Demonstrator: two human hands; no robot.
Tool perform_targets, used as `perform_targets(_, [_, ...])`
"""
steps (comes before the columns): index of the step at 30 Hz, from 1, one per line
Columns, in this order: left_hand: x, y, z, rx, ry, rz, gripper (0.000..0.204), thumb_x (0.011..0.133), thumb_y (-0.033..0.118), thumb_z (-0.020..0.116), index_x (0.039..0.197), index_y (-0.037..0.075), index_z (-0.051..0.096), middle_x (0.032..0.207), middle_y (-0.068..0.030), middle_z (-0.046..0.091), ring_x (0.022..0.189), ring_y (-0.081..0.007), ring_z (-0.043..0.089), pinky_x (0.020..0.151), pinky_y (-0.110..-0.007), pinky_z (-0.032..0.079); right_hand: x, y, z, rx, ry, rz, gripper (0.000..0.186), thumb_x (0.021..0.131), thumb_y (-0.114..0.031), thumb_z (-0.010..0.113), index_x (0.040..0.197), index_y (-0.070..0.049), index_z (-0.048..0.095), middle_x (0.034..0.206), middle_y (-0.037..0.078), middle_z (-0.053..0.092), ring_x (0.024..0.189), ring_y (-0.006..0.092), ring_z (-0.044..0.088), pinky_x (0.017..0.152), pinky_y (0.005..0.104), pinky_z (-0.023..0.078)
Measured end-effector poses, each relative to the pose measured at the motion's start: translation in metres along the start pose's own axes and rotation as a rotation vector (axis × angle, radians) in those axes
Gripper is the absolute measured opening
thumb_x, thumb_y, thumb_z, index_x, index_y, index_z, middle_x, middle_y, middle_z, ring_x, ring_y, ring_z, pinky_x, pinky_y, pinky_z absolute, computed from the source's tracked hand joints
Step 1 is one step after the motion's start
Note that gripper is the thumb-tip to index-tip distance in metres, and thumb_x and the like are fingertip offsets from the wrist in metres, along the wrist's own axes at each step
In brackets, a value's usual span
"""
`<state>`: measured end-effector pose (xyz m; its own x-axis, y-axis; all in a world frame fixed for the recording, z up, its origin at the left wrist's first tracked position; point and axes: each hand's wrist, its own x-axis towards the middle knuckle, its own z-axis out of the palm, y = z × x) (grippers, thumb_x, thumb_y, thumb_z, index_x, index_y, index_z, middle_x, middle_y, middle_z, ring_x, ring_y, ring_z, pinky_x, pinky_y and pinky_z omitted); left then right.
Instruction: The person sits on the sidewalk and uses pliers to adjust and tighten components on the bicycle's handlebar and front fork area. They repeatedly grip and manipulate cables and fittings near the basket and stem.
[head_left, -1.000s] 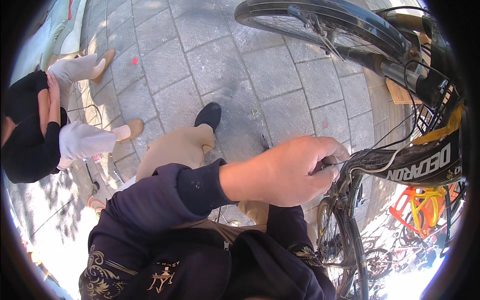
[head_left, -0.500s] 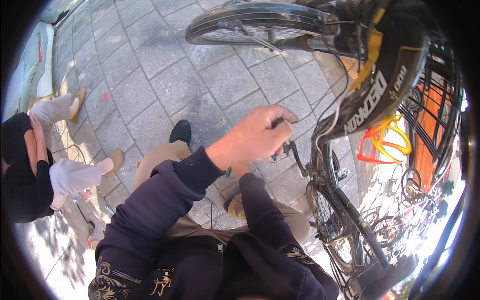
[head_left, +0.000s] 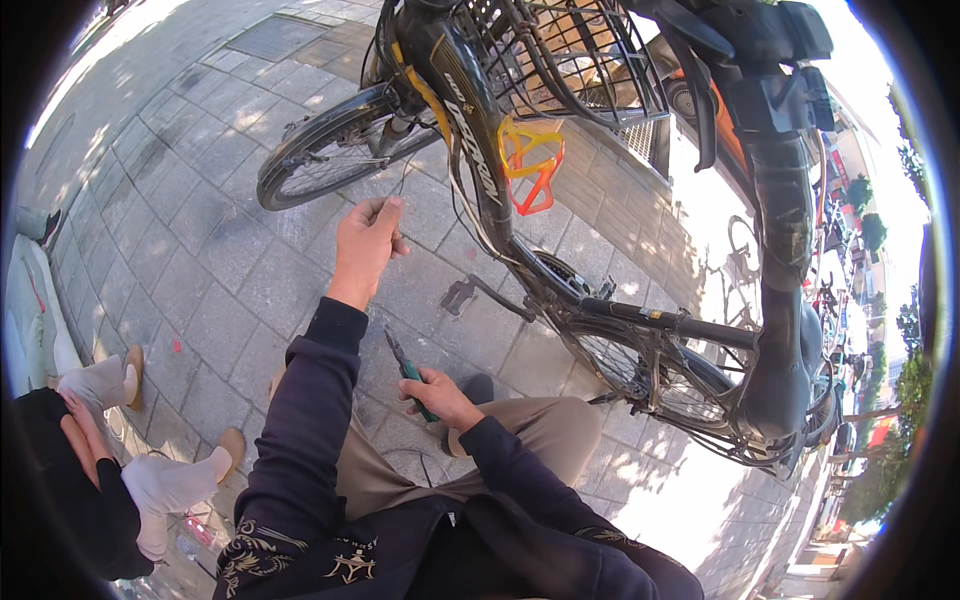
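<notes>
My left hand (head_left: 366, 246) is raised near the bicycle's (head_left: 478, 165) down tube, thumb and fingers pinched on the end of a thin dark cable (head_left: 403, 182). The cable runs up toward the front of the frame. Lower down, above my knee, my right hand (head_left: 447, 398) grips pliers (head_left: 400, 356) with green handles, their metal jaws pointing away from me. The jaws touch nothing. More cables hang along the black frame, beside a yellow and red bottle cage (head_left: 532, 165).
The bicycle's front wheel (head_left: 330, 160), crank pedal (head_left: 460, 296), wire basket (head_left: 580, 60) and saddle (head_left: 775, 385) surround my work at front and right. A seated person (head_left: 75, 480) is close on my left. Grey paving (head_left: 230, 290) lies below.
My hands, close together before, are now apart. The right hand, formerly mostly hidden behind the left, shows lower with the pliers. My view has shifted, taking in more of the bicycle.
</notes>
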<state>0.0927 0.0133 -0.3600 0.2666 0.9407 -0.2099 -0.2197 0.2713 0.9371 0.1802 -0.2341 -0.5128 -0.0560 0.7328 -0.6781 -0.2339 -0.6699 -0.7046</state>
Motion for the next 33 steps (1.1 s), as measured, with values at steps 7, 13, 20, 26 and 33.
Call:
perform_targets(7, [0.013,-0.017,0.014,0.085,-0.025,0.103,0.027,0.109,0.028,0.068,0.111,0.001,0.069,0.074,0.0002,0.063,0.058,-0.0109,0.063,0.054,-0.027,0.046,-0.074,-0.031,-0.019,0.005,0.064,-0.156,0.025,0.101,-0.029,0.077,0.107,-0.005,0.071,0.096,0.000,0.073,0.082,0.0094,0.064,0.075,0.0295,0.054])
perform_targets(13, [0.014,-0.009,0.028,-0.036,0.063,0.377,0.025,0.110,0.027,0.065,0.114,0.002,0.066,0.082,-0.0012,0.067,0.065,-0.0121,0.069,0.054,-0.028,0.046,-0.082,-0.008,-0.035,-0.035,0.094,-0.164,0.022,0.101,-0.027,0.078,0.107,-0.006,0.075,0.094,-0.003,0.074,0.082,0.0069,0.062,0.075,0.0263,0.051])
perform_targets(20, [0.051,-0.068,-0.015,0.166,0.166,-0.072,0.026,0.110,0.028,0.063,0.112,0.003,0.066,0.076,-0.0008,0.064,0.067,-0.0154,0.073,0.053,-0.029,0.043,-0.087,-0.019,-0.036,0.028,0.014,-0.146,0.028,0.104,-0.018,0.071,0.124,0.001,0.074,0.102,0.003,0.076,0.090,0.0104,0.068,0.083,0.0278,0.055])
perform_targets(26, [0.064,-0.074,-0.002,0.097,0.113,-0.097,0.025,0.108,0.026,0.065,0.109,0.002,0.067,0.073,-0.0022,0.065,0.062,-0.0154,0.072,0.049,-0.031,0.042,-0.099,-0.028,-0.037,0.111,0.012,-0.253,0.028,0.103,-0.017,0.072,0.124,0.000,0.073,0.103,0.005,0.076,0.089,0.0125,0.069,0.082,0.0303,0.056])
perform_targets(33, [0.063,-0.067,-0.015,0.170,0.066,-0.133,0.025,0.106,0.028,0.068,0.101,0.004,0.070,0.072,-0.0014,0.067,0.066,-0.0145,0.074,0.050,-0.030,0.041,-0.108,-0.024,-0.038,0.228,0.006,-0.298,0.033,0.104,-0.012,0.070,0.134,0.001,0.068,0.112,0.009,0.075,0.098,0.0166,0.071,0.089,0.0332,0.057])
